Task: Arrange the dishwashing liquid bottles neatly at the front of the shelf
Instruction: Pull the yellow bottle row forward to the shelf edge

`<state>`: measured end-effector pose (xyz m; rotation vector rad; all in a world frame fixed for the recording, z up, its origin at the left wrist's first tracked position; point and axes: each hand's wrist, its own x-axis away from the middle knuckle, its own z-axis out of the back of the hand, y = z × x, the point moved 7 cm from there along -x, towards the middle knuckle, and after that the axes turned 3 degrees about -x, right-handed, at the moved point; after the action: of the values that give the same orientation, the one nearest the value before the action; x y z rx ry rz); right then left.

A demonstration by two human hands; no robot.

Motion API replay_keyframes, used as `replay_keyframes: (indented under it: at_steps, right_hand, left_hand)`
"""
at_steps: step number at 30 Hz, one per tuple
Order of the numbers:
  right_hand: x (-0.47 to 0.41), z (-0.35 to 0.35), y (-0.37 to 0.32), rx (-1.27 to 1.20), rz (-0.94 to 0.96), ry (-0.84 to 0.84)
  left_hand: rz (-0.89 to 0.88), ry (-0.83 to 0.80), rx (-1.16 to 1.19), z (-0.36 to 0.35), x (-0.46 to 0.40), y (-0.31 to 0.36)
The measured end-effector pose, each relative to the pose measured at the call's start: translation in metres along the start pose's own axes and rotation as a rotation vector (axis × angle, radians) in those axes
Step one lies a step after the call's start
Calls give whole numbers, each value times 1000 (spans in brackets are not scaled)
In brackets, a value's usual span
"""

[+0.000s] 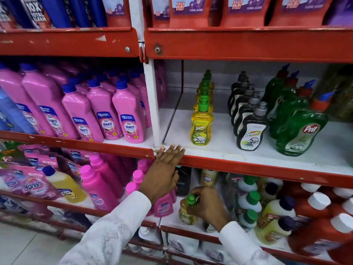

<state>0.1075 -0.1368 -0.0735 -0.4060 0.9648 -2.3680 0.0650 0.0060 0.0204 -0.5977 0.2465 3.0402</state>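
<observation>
On the white middle shelf [219, 150] stand three rows of dishwashing liquid. A row of yellow bottles with green pump caps [202, 125] runs front to back. To its right is a row of black bottles with grey caps [251, 131], then green Pril bottles with red and blue caps [300, 131]. My left hand [164, 169] lies flat, fingers apart, on the red front lip of that shelf, left of the yellow row. My right hand [207, 204] is lower down, closed around a small yellow bottle with a green cap [188, 212] in front of the shelf below.
Pink Shakti bottles [107, 113] fill the shelf bay to the left, behind a white upright post [152, 104]. The lower shelf holds pink Vanish bottles [99, 184], white bottles with green caps [250, 201] and red bottles with white caps [324, 222]. Red-packaged cleaners sit above.
</observation>
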Motion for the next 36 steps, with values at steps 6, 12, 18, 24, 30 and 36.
replay_keyframes:
  at_steps: [6,12,18,24,30,36]
  right_hand:
    - [31,111,-66,-279,137,212]
    - [30,203,-133,-456,369,363]
    - [-15,221,-153,-279,340,357]
    - [-58,201,-146,-109,237,266]
    - [-70,194,-143,-113,189,220]
    - [-51,201,-133,-169,235,257]
  left_hand:
    - [-8,67,27,-2,2,0]
    - [-2,73,69,0,1,0]
    - [23,84,78,0,4,0]
    - [50,82,106,-1,4,0]
    - [73,126,133,-1,5,2]
    - [137,179,84,-9,8,10]
